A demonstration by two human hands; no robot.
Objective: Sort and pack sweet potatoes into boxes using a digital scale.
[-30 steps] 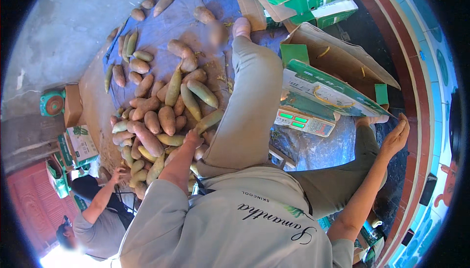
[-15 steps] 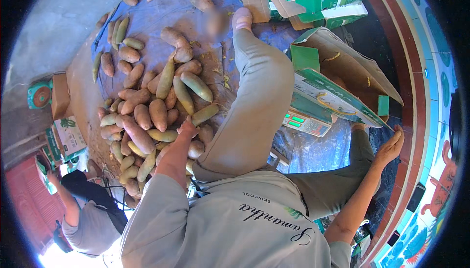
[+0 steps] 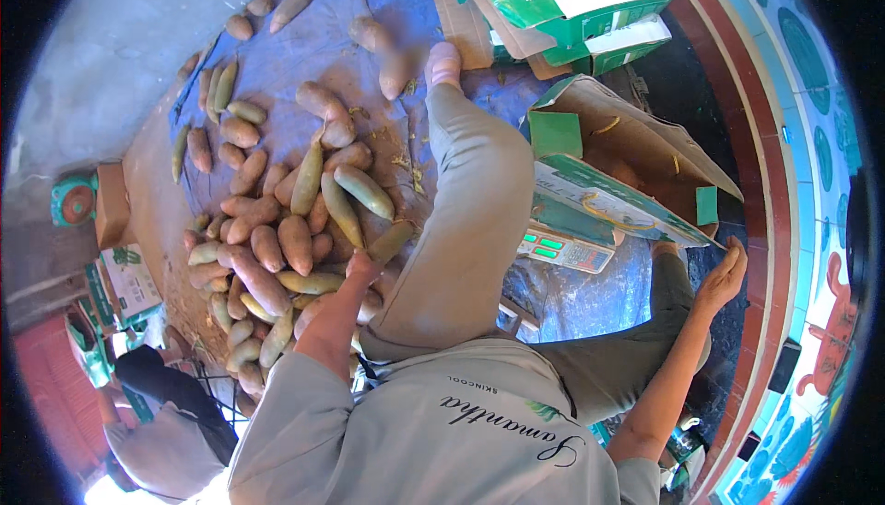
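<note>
Long, thick root vegetables, some green and some coated in brown soil, lie heaped on the left. My left hand is at the heap's right side, fingers closed around the lower end of a brownish-green root vegetable. Its grip is partly hidden by the hand itself. On the right stands an open green-and-white carton with yellow cord handles and some brown roots inside. The near corner of its edge meets my right hand, whose fingers are pinched on it.
A scale with a lit green display sits beneath the carton. More cartons lie at the back right. Loose roots rest on the blue sheet. My bent leg separates heap and carton. Another person works at lower left.
The root at my left hand has turned from lying nearly sideways to pointing up and away, its end now in my fingers. My right hand stays at the carton's edge. The view has shifted slightly.
</note>
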